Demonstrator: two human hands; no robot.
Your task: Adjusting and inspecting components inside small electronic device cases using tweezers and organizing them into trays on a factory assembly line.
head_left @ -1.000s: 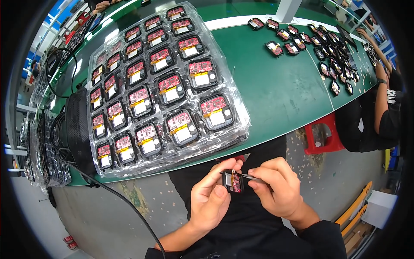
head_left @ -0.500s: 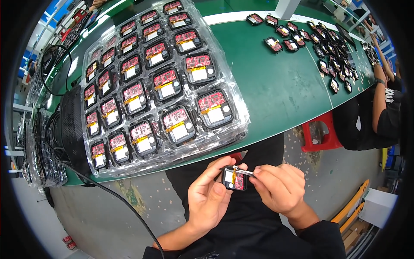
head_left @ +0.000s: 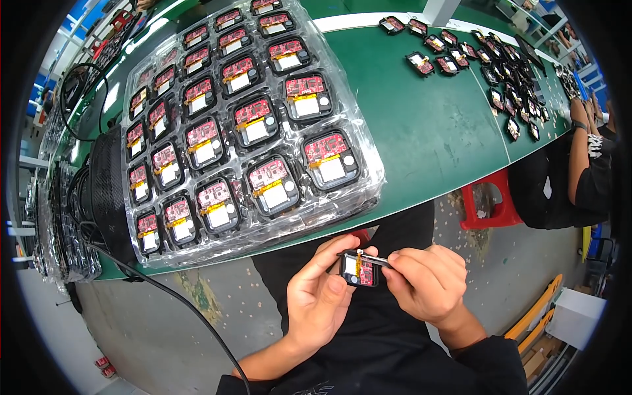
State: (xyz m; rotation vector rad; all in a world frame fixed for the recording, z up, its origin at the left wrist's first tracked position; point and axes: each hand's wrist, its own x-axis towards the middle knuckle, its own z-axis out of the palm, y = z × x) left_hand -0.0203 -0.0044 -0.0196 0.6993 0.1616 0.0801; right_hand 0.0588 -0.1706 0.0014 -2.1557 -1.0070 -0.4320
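My left hand (head_left: 317, 297) holds a small black watch-like housing (head_left: 367, 274) over my lap, fingers behind it and thumb at its near left side. Inside the housing are a red circuit board, a white rectangular block and a yellow flex strip (head_left: 359, 264). Between the thumb and fingers of my right hand (head_left: 429, 283) is a pair of metal tweezers (head_left: 376, 261). Their tips reach the upper end of the yellow strip, beside a small white piece (head_left: 359, 251); whether they grip it I cannot tell.
A clear plastic tray (head_left: 329, 227) of similar housings stands on the green table (head_left: 428, 145). More housings (head_left: 507, 76) lie loose at the far right. A black cable (head_left: 191, 306) hangs down on the left. At right, another person (head_left: 579, 158) sits near a red stool (head_left: 487, 201).
The tweezers have tilted slightly over the housing, their tips staying near the yellow strip's upper end. Both hands keep almost the same place. The view has shifted a little.
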